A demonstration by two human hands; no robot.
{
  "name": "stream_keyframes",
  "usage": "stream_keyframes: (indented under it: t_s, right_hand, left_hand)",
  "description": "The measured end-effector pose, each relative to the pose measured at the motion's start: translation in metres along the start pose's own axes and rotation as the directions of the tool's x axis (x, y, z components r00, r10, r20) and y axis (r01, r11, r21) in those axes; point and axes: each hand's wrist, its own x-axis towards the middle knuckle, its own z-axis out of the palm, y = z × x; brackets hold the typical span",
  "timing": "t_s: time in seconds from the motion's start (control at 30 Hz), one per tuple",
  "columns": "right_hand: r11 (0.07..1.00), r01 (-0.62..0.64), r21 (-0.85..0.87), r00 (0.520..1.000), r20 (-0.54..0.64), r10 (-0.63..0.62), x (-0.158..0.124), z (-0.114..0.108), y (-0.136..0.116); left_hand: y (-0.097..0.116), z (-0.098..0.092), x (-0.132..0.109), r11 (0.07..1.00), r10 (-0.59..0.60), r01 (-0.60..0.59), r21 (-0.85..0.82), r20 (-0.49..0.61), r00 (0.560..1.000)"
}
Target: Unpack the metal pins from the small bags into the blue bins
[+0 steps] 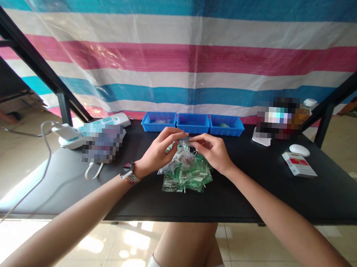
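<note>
Your left hand (157, 150) and right hand (212, 151): fingertips pressed together, both pinching clear packet (184, 144) above green packet pile (186, 174).

Pile of small clear plastic bags holding green parts (185, 172) lies mid-front on the black flat table (253, 194). Left hand (157, 152) and right hand (212, 151) meet over the pile's far edge. Behind them, three blue plastic trays (193, 123) sit side by side at the table's back. White power strip (75, 135) lies far left; red-and-white carton (299, 164) right, white oval mouse (299, 149) just behind it.
</note>
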Motion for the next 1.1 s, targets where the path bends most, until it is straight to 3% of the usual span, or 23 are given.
stream_keyframes:
  t_s: [0.1,0.2,0.3,0.4,0.47,0.57,0.73,0.83,0.9,0.97,1.03,1.1]
  right_hand:
    - [0.979,-0.131,0.158,0.991,0.042,0.126,0.002,-0.001,0.002]
    - [0.959,-0.163,0.232,0.986,0.066,0.152,0.003,-0.001,0.003]
    - [0.975,-0.127,0.180,0.992,0.040,0.122,0.002,-0.004,0.001]
    - [0.996,0.069,-0.049,0.991,0.118,-0.063,0.002,-0.010,-0.004]
    - [0.949,0.256,-0.185,0.937,0.288,-0.197,0.002,-0.014,-0.008]
    - [0.874,0.409,-0.262,0.842,0.477,-0.251,0.001,-0.016,-0.009]
    - [0.834,0.452,-0.316,0.821,0.513,-0.250,0.000,-0.013,0.003]
    - [0.849,0.441,-0.291,0.833,0.485,-0.267,0.000,-0.011,0.009]
    - [0.870,0.422,-0.256,0.846,0.456,-0.276,0.000,-0.010,0.010]
    - [0.892,0.398,-0.216,0.864,0.414,-0.286,0.000,-0.009,0.009]
    - [0.911,0.368,-0.186,0.891,0.350,-0.288,0.000,-0.007,0.008]
    - [0.935,0.316,-0.160,0.924,0.276,-0.265,0.000,-0.005,0.006]
  left_hand:
    - [-0.001,-0.003,-0.001,0.984,0.119,-0.125,0.127,0.055,0.991]
    - [-0.001,-0.005,0.001,0.972,0.160,-0.165,0.168,0.043,0.986]
    - [-0.001,-0.005,0.003,0.992,0.074,-0.068,0.103,-0.056,0.996]
    - [-0.009,-0.007,0.007,0.988,-0.150,0.154,0.012,-0.181,0.972]
    - [-0.019,-0.009,0.009,0.950,-0.313,0.305,-0.071,-0.262,0.913]
    - [-0.041,-0.015,0.011,0.861,-0.506,0.448,-0.242,-0.323,0.800]
    - [-0.068,-0.020,0.009,0.646,-0.742,0.541,-0.539,-0.278,0.610]
    - [-0.074,-0.021,0.008,0.518,-0.813,0.515,-0.683,-0.207,0.544]
    - [-0.075,-0.022,0.007,0.487,-0.818,0.500,-0.716,-0.174,0.548]
    - [-0.073,-0.021,0.007,0.523,-0.792,0.508,-0.685,-0.168,0.587]
    - [-0.069,-0.019,0.005,0.629,-0.719,0.511,-0.586,-0.189,0.669]
    - [-0.059,-0.016,0.004,0.785,-0.576,0.462,-0.412,-0.212,0.790]
